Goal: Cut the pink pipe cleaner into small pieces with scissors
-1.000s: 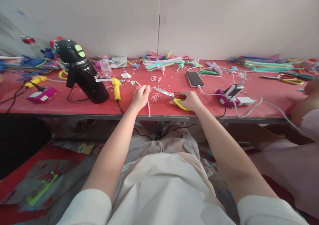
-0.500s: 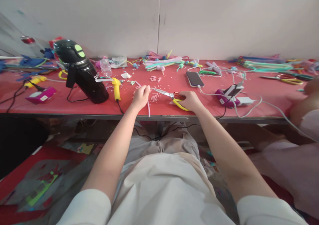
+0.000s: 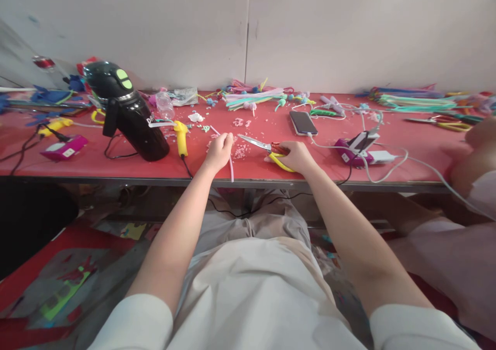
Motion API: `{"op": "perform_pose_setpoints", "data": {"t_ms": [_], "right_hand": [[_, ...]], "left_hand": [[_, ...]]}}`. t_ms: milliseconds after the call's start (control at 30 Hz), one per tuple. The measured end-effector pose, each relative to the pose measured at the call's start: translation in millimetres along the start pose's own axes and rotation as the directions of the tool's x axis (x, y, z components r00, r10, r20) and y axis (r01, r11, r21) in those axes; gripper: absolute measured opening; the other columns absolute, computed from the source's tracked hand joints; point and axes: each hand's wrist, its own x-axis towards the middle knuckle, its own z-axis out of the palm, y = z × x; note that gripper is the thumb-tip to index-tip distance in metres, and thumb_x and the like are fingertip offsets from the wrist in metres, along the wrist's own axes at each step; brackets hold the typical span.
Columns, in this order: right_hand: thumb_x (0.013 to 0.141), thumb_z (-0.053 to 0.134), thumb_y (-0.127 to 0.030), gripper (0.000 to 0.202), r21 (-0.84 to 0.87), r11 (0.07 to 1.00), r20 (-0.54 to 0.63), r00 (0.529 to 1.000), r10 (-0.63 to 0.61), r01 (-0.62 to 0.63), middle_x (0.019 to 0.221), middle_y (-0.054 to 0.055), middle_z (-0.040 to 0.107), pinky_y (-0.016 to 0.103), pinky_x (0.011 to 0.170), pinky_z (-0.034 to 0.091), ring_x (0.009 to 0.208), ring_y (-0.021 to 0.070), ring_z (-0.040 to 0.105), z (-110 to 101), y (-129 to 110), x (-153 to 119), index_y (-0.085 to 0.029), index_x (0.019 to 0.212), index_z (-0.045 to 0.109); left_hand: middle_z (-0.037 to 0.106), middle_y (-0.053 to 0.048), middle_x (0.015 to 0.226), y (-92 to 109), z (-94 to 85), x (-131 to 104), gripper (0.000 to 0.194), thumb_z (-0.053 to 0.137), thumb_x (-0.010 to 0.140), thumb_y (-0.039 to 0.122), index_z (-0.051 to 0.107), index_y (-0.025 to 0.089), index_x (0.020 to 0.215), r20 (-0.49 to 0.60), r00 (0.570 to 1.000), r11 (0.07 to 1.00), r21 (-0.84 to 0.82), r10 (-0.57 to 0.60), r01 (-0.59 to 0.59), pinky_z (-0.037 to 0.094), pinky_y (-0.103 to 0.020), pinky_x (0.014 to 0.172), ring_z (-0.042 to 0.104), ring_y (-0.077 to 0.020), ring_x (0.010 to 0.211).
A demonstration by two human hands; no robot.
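My left hand [image 3: 219, 152] is closed on a thin pink-purple pipe cleaner [image 3: 231, 169]; one end sticks out above the fingers and the other hangs below them toward the table edge. In my right hand [image 3: 295, 156] is a pair of scissors [image 3: 257, 143] with yellow and red handles. Their blades point left toward my left hand and look nearly closed, a little apart from the fingers. Pink clippings [image 3: 241, 152] lie scattered on the red table between the hands.
A black bottle [image 3: 135, 120] and a yellow glue gun [image 3: 181, 139] stand at left. A phone [image 3: 304, 123] on a white cable and a purple power block [image 3: 351, 151] lie at right. Bundled pipe cleaners [image 3: 256, 97] line the back. Another person's arm [image 3: 473, 153] rests at far right.
The scissor tips have drawn slightly right, away from my left hand. My left hand and the pipe cleaner have hardly moved.
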Motion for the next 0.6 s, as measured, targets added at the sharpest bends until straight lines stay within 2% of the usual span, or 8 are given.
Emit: {"op": "perform_pose_setpoints", "data": {"t_ms": [267, 600], "right_hand": [[0.059, 0.071, -0.094, 0.075, -0.002, 1.0, 0.011, 1.0, -0.002, 0.002, 0.058, -0.002, 0.042, 0.033, 0.058, 0.026, 0.062, 0.0146, 0.037, 0.5, -0.8, -1.5, -0.021, 0.062, 0.054], [0.054, 0.07, -0.098, 0.079, 0.009, 1.0, 0.025, 0.999, 0.025, -0.025, 0.059, -0.001, 0.044, 0.033, 0.058, 0.026, 0.062, 0.0147, 0.038, 0.0, -1.4, -0.8, -0.021, 0.061, 0.054]], "left_hand": [[0.072, -0.006, 0.102, 1.1, 0.6, -0.3, 0.029, 0.06, 0.105, 0.043, 0.069, 0.015, 0.109, -0.015, 1.0, 1.0, 0.004, -0.006, 0.006, 0.061, -0.035, 0.082, 0.068, -0.0149, 0.087], [0.07, -0.004, 0.097, 1.7, 0.5, 0.0, 0.031, 0.059, 0.105, 0.045, 0.068, 0.015, 0.105, -0.011, 1.0, 1.0, 0.001, 0.002, -0.002, 0.059, -0.033, 0.079, 0.066, -0.0138, 0.082]]}}
